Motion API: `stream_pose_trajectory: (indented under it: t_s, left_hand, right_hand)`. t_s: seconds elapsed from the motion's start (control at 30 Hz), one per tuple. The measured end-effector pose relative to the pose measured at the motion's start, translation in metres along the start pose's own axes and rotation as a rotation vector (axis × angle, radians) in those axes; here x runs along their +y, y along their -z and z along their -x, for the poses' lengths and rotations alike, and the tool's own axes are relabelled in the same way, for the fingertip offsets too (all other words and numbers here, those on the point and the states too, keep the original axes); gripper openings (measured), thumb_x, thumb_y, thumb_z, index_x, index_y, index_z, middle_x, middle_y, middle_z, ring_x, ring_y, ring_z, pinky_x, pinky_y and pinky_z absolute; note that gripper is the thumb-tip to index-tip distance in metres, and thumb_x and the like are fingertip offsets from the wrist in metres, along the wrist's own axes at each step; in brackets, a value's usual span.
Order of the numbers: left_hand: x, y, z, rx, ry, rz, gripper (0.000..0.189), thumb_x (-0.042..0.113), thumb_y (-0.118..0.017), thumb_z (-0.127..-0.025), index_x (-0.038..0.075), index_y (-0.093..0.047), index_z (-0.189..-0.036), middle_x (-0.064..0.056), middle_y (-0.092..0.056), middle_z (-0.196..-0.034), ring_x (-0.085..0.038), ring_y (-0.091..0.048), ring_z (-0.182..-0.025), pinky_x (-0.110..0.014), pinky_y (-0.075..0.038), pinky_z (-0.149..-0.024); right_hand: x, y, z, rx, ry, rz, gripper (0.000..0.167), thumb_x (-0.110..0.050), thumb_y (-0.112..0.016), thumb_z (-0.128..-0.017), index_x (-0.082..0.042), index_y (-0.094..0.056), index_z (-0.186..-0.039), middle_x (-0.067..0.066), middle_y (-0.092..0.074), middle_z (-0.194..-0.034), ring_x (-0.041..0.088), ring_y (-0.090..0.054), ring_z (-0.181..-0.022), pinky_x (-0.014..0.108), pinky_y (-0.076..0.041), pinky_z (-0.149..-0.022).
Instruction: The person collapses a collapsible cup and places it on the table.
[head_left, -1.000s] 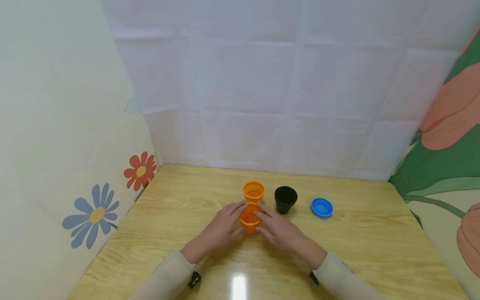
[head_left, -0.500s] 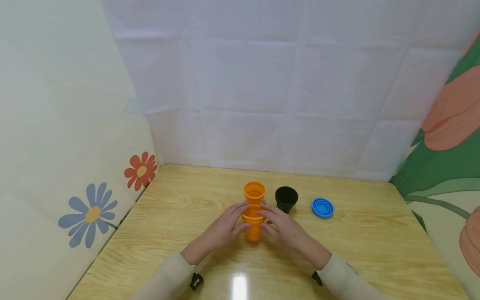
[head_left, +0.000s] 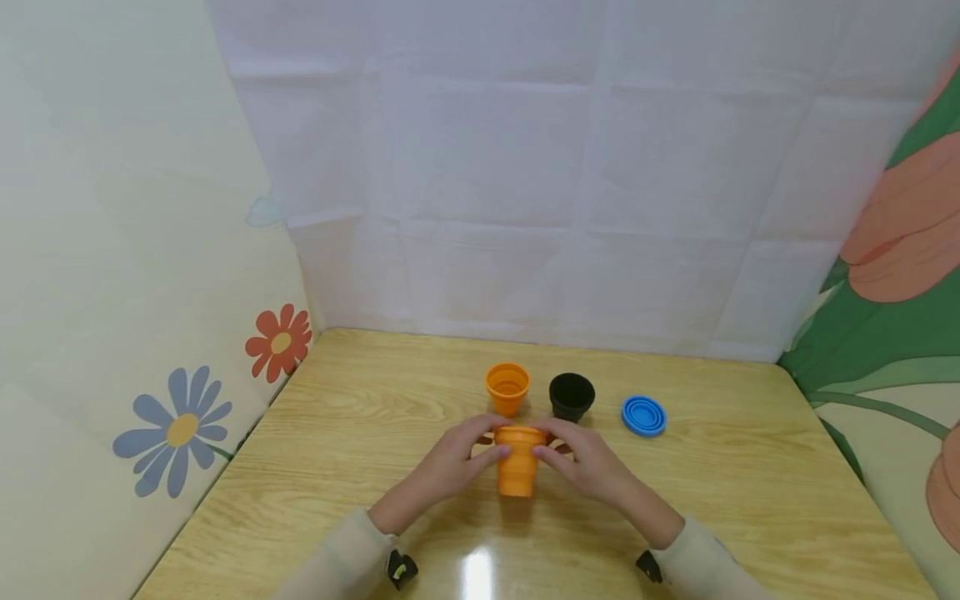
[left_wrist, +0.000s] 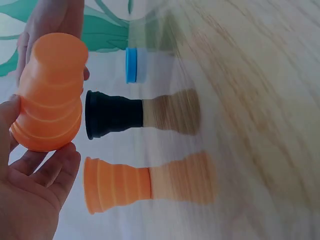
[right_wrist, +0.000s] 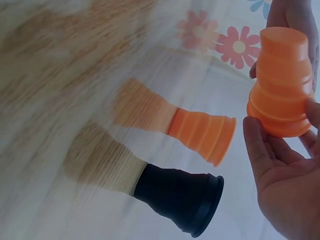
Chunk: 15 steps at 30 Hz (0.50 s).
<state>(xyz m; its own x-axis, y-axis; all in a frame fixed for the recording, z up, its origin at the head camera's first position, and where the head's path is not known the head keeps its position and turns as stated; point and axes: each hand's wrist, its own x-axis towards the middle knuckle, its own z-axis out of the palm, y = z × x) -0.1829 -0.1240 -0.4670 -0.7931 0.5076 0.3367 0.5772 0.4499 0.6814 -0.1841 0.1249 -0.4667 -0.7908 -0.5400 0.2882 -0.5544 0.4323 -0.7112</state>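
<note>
Between both hands is an orange collapsible cup [head_left: 517, 467], extended to full height and raised off the table, its base tipped toward me. My left hand [head_left: 457, 458] grips the rim from the left, thumb on the near side and fingers behind. On the opposite side my right hand [head_left: 588, 462] grips the same rim in the same way. In the left wrist view, the held cup [left_wrist: 52, 95] shows its ridged wall and flat base. Just behind the hands stands a second orange collapsible cup [head_left: 507, 388], upright and extended.
A black collapsible cup [head_left: 572, 396] stands upright right of the second orange one. Farther right, a blue collapsible cup [head_left: 643, 416] lies folded flat. The wooden table [head_left: 337, 433] is glossy and meets a white cloth backdrop [head_left: 480, 208] at its far edge.
Both hands have lifted the near orange cup and drawn it slightly toward me and right, tilting it so its side and base face me. The other cups stay put.
</note>
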Motion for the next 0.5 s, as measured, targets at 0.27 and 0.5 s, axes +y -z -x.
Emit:
stream_pose_trajectory:
  t_s: [0.27,0.5]
  left_hand:
    - [0.007,-0.004,-0.003,0.012,-0.008,0.071,0.028,0.026,-0.065,-0.101,0.008,-0.064,-0.122,-0.004,-0.07,-0.116,-0.02,-0.069,-0.101,-0.034,-0.059,-0.085]
    - [0.007,-0.012,-0.006,0.001,-0.005,0.107,0.026,0.024,-0.065,-0.101,0.009,-0.064,-0.121,-0.005,-0.071,-0.115,-0.02,-0.07,-0.1,-0.035,-0.059,-0.086]
  right_hand:
    - [0.001,0.007,0.006,-0.03,-0.01,-0.085,0.037,-0.029,-0.058,-0.104,-0.008,-0.061,-0.134,0.004,-0.067,-0.127,0.019,-0.066,-0.111,0.038,-0.057,-0.095]
    - [0.007,0.01,0.012,-0.023,0.009,-0.107,0.03,-0.023,-0.06,-0.104,-0.008,-0.063,-0.129,0.005,-0.069,-0.122,0.019,-0.066,-0.107,0.04,-0.058,-0.093]
